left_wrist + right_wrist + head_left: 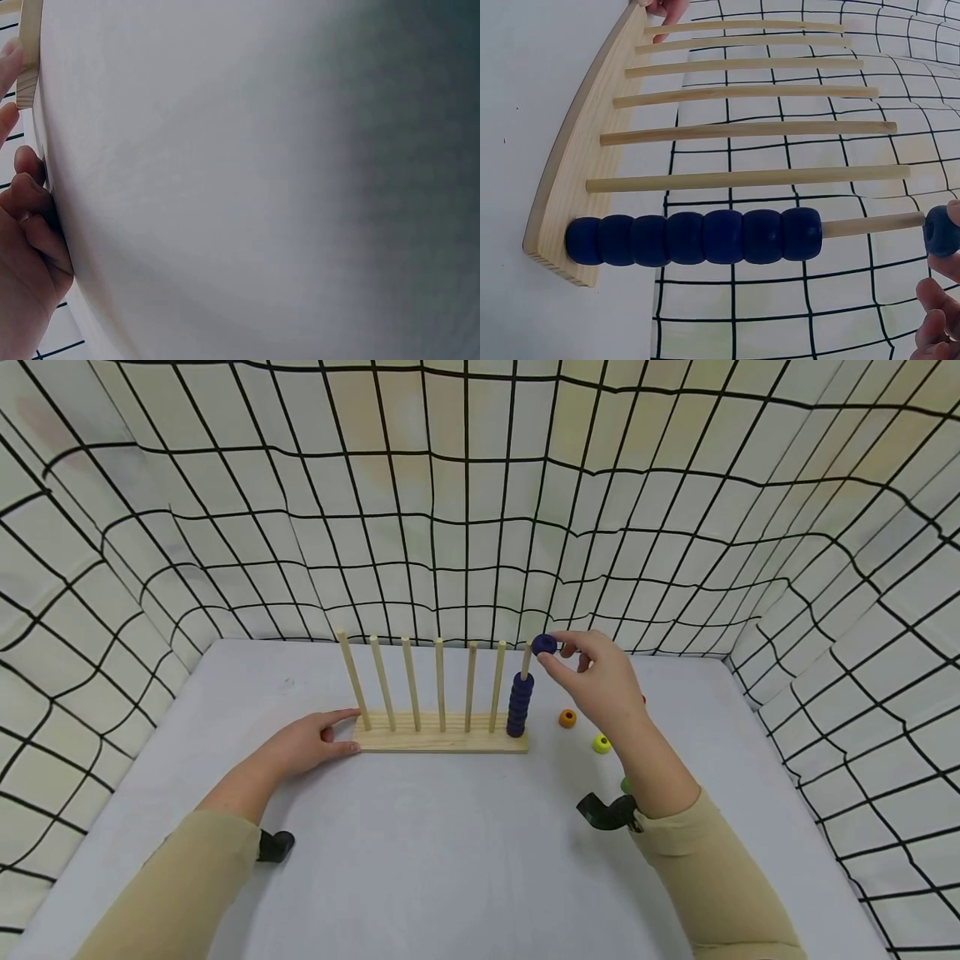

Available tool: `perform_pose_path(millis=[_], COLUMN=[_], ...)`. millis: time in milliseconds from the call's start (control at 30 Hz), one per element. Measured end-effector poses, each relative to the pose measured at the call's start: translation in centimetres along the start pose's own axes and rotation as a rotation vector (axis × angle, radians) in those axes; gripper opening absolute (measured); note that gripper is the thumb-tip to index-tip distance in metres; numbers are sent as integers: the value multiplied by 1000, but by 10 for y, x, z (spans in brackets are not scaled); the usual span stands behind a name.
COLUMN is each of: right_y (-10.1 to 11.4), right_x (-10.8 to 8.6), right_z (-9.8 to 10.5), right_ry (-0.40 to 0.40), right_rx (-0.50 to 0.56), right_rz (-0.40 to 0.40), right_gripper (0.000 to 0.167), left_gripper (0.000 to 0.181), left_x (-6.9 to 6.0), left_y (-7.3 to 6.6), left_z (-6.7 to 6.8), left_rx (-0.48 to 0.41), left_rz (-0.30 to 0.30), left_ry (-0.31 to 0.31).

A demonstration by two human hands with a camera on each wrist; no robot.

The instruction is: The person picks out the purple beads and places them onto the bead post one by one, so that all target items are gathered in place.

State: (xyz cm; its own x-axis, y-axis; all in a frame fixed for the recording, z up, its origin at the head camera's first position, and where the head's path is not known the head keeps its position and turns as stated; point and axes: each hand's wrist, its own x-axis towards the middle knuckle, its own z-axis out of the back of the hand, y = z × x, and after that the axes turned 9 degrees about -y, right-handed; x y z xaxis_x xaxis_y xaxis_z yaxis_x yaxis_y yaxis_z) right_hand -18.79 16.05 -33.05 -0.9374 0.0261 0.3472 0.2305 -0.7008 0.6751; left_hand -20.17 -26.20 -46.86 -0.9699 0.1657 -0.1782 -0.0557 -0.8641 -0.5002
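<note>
A wooden peg rack (441,740) with several upright pegs stands on the table. Its rightmost peg carries a stack of dark blue beads (520,705), with the bare tip of the peg above them. My right hand (606,681) pinches one more dark blue bead (544,645) between thumb and fingers. In the right wrist view this held bead (941,231) is right at the peg's tip; whether the tip has entered its hole I cannot tell. At the rack's left end my left hand (311,743) grips the base between thumb and index finger, the other fingers curled on the table.
Right of the rack lie an orange bead (567,718), a yellow bead (602,743) and a green bead (626,785), partly behind my right arm. A sliver of red (643,699) shows beside that wrist. White walls with a black grid (465,518) enclose the table (442,860).
</note>
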Motion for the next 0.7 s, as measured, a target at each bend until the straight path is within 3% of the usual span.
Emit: perform_pose_path(millis=[700], right_y=[0], right_x=[6], right_z=[-9], right_ry=[-31], right_rx=[53], right_rz=[3], right_gripper=[43], left_gripper=[79], left_x=[1], left_y=[1], left_z=[0], left_rx=[1], left_rz=[3], left_ry=[2])
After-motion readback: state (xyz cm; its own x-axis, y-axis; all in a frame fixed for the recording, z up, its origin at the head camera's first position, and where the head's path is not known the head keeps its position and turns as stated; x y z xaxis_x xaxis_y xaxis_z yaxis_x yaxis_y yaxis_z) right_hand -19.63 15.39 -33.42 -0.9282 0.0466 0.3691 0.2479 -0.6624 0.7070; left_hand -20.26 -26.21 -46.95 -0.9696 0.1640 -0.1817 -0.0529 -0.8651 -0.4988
